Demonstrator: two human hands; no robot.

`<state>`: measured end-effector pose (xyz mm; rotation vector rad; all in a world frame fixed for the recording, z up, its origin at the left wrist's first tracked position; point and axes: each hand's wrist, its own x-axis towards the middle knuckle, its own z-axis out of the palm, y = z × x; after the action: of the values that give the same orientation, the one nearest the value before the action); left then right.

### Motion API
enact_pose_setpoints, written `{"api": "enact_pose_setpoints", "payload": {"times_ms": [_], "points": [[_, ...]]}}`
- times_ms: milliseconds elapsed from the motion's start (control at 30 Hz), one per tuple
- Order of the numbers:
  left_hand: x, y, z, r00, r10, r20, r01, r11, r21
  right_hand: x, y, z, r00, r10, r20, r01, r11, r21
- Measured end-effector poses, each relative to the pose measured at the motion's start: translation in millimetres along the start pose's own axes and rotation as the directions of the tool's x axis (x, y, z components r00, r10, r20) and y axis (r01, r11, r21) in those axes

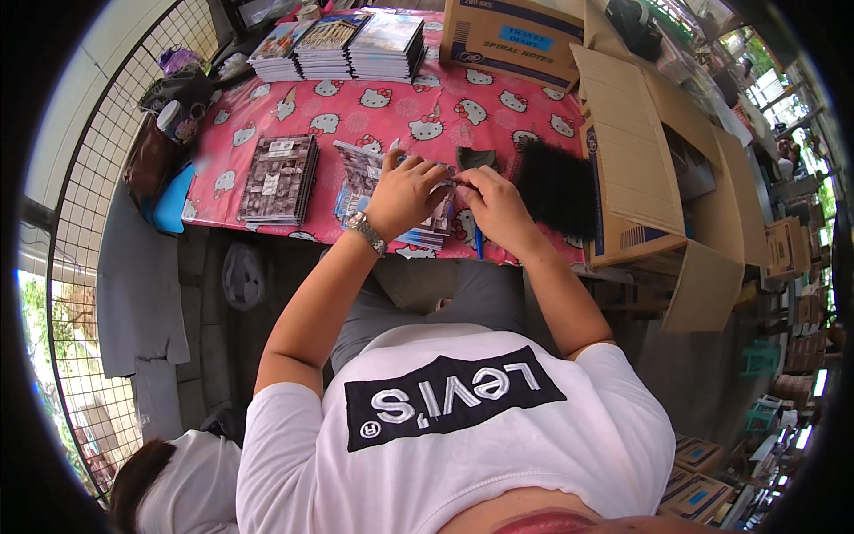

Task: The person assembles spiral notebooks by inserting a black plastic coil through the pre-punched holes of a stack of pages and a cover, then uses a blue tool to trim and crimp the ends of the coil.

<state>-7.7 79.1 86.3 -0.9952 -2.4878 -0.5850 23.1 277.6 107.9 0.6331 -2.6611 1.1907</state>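
Observation:
A grey photo-covered notebook [358, 167] lies on top of a small pile with blue covers, at the table's near edge in front of me. My left hand [405, 191] rests over it, fingers bent and closed on its right-hand edge. My right hand [496, 206] pinches at that same edge, the fingertips of both hands nearly meeting. Whatever sits between the right fingertips is too small to make out. Close beside the right hand are a blue pen [479, 242], a dark grey curved piece [476, 158] and a heap of thin black strands, apparently binding coils [553, 182].
To the left stands a stack of spiral-bound notebooks [277, 182]. Farther back are three stacks of colourful notebooks [384, 49] and a closed carton [509, 44]. An open carton [636, 151] with spread flaps borders the right side. Another person [182, 485] is at lower left.

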Motion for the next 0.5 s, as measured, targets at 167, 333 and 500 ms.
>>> {"api": "enact_pose_setpoints", "payload": {"times_ms": [167, 333, 500], "points": [[0, 7, -5, 0.999, -0.037, -0.006, 0.037, 0.999, -0.036, 1, -11, -6, 0.998, -0.006, -0.063, 0.007, 1.0, 0.016], [1, 9, -10, 1.0, 0.011, 0.018, -0.011, 1.0, -0.001, 2, -9, -17, 0.998, -0.048, 0.051, 0.053, 0.994, -0.093], [0, 4, -15, 0.999, 0.015, 0.033, -0.015, 1.0, -0.015, 21, -22, -31, 0.864, 0.247, 0.439, -0.374, 0.899, 0.23]]}}
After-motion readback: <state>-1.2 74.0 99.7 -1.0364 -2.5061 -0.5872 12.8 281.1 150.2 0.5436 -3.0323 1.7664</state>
